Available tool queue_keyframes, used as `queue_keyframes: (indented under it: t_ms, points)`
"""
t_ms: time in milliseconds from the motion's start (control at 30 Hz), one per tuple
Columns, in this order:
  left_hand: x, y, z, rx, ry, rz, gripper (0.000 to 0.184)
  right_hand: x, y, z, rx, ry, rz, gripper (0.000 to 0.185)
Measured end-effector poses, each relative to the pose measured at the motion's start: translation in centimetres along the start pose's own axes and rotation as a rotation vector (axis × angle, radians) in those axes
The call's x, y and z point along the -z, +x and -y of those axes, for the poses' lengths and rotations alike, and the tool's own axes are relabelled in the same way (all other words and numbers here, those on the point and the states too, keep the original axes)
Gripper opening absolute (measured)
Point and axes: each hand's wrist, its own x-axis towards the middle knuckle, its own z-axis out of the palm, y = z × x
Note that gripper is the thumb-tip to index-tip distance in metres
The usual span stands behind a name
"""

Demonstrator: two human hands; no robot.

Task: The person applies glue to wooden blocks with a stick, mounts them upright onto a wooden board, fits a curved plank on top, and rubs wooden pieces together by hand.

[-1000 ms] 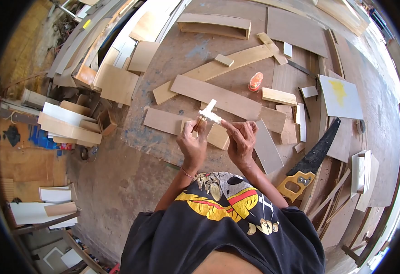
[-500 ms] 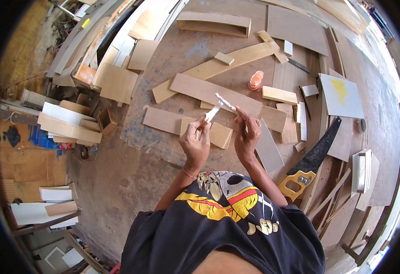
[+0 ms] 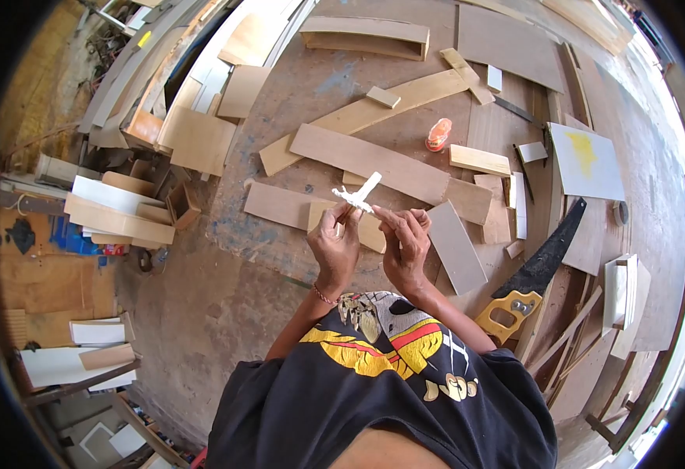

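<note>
Between the fingertips of my left hand (image 3: 335, 245) is a small stick coated in white paste (image 3: 368, 186), pointing up and away. My right hand (image 3: 406, 244) is close on its right, with a finger stretched to the white paste at the stick's lower part; its other fingers are curled, and I cannot make out anything else in them. Just beyond both hands lies a long brown board (image 3: 370, 162), with a shorter board (image 3: 280, 205) to the left. A small orange and white container (image 3: 438, 134) stands farther back on the worktable (image 3: 280, 254).
A handsaw (image 3: 544, 262) with a yellow handle lies to the right. Behind it is a white panel with a yellow stain (image 3: 586, 162). An open wooden box (image 3: 366, 39) sits at the back. Stacked boards (image 3: 127, 211) fill the left side.
Half a second ago my right hand was farther right, a white strand near its fingertip; it has moved left and down to the stick. White paste now spreads across the stick's lower part.
</note>
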Motion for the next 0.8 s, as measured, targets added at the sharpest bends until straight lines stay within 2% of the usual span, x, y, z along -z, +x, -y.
queue_keyframes:
  t_ms: [167, 233, 267, 333, 367, 433, 567, 700, 800]
  points:
    - [0.1, 0.0, 0.1, -0.01, -0.027, 0.02, 0.016, 0.2, 0.0, 0.3, -0.044, 0.119, 0.005, 0.035]
    - [-0.1, 0.2, -0.4, -0.069, 0.019, 0.003, 0.012, 0.2, 0.3, -0.1, -0.189, 0.126, -0.037, 0.029]
    - [-0.1, 0.3, -0.3, -0.067, 0.019, 0.004, 0.012, 0.3, 0.5, -0.5, -0.19, 0.125, -0.037, 0.029]
    - [-0.2, 0.5, 0.1, -0.205, 0.089, -0.01, 0.016, 0.2, 0.8, -1.2, -0.276, 0.08, -0.11, 0.021]
    - [-0.2, 0.6, 0.4, -0.204, 0.089, -0.01, 0.016, 0.3, 0.9, -1.4, -0.296, 0.075, -0.109, 0.016]
    - [-0.1, 0.6, 0.7, -0.3, 0.144, -0.016, 0.024, 0.2, 0.7, -1.7, -0.305, 0.057, -0.102, 0.016]
    - [-0.1, 0.8, 0.7, -0.296, 0.159, -0.002, 0.026, 0.1, 0.3, -2.2, -0.363, 0.101, -0.081, 0.015]
    - [-0.2, 0.8, 1.2, -0.302, 0.183, -0.008, 0.023, 0.0, -0.2, -1.8, -0.356, 0.12, -0.047, 0.015]
    - [0.0, 0.6, 1.3, -0.259, 0.203, 0.007, 0.02, 0.3, 0.0, -0.9, -0.266, 0.144, -0.026, 0.014]
